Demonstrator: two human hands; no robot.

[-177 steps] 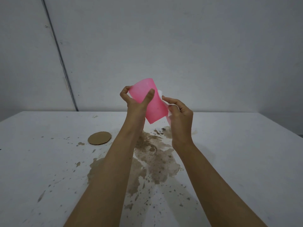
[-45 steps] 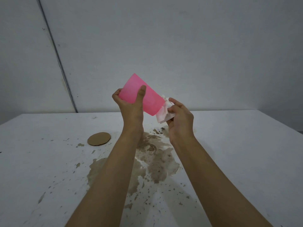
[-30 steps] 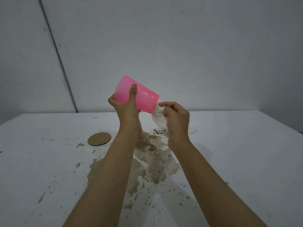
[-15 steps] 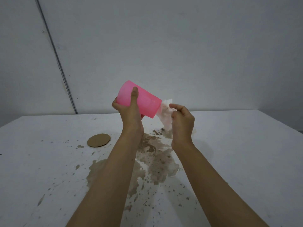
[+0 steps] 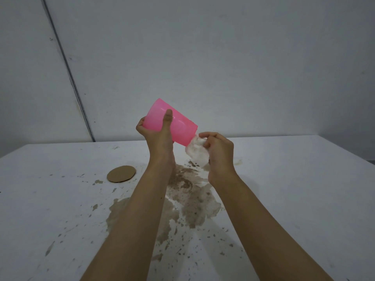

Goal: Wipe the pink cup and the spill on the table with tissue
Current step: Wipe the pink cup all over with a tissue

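Observation:
My left hand (image 5: 157, 136) grips the pink cup (image 5: 178, 126) in the air above the table, tilted so its lower end points down and to the right. A crumpled white tissue (image 5: 197, 152) is pressed against that lower end, held by my right hand (image 5: 220, 152). Whether that end is the mouth or the base is hidden by the tissue. Below both forearms a brown spill (image 5: 190, 196) spreads over the white table (image 5: 294, 189), with splatter toward the near edge.
A round cardboard coaster (image 5: 121, 173) lies on the table left of the spill. Small brown flecks dot the table's left and front parts. A grey wall stands close behind the table's far edge.
The cup has tipped further sideways in my left hand over the last seconds. My right hand has kept working the tissue at the cup's lower end, turning slightly around it.

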